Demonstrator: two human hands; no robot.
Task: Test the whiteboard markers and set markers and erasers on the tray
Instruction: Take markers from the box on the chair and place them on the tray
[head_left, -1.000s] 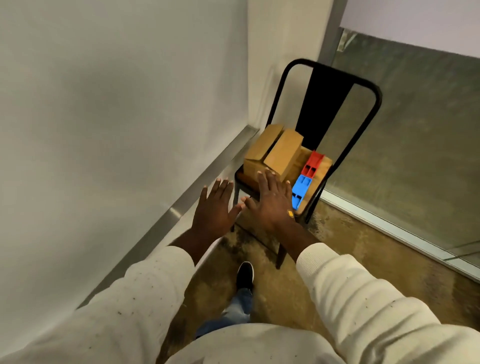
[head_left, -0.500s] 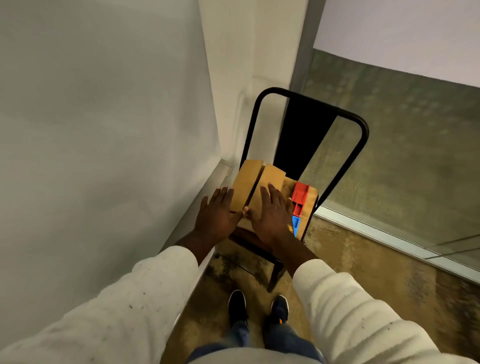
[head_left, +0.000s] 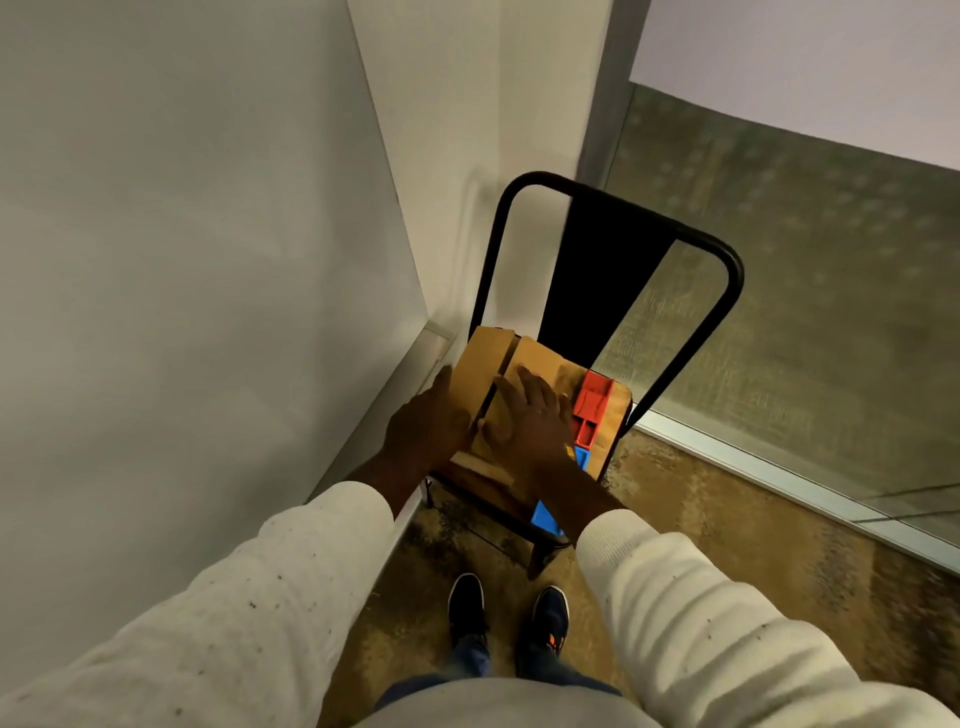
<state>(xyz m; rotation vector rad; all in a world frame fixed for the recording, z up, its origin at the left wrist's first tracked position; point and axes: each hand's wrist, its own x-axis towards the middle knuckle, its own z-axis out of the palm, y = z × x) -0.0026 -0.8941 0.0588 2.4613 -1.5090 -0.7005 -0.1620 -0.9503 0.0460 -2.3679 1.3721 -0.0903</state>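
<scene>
The right hand (head_left: 535, 415) lies flat, fingers spread, on a cardboard box (head_left: 485, 364); the left hand (head_left: 431, 421) presses its side. Red (head_left: 592, 408) and blue erasers (head_left: 545, 517) lie just right of the right hand.

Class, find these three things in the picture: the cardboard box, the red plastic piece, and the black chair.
cardboard box (head_left: 480, 371): head view, on its left top flap.
red plastic piece (head_left: 592, 400): head view, on its upper face, right of the right hand.
black chair (head_left: 597, 291): head view, on the backrest's centre slat.
</scene>
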